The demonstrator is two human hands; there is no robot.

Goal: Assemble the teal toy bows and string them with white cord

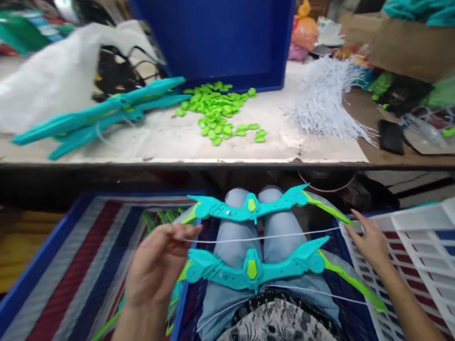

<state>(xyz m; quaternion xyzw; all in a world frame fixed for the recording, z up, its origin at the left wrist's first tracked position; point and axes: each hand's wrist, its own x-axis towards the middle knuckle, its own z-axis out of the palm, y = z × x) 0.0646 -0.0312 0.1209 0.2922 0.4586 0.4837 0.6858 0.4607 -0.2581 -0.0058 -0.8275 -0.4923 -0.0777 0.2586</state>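
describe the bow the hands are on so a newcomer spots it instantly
Below the pale worktable, two teal plastic toy bows lie across the person's lap. It is the farther bow, toward the knees: the left hand and right hand hold its white string at each end; the nearer bow lies untouched.

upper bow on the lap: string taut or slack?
Taut: the white string runs straight between the left hand and the right hand, just below the upper bow.
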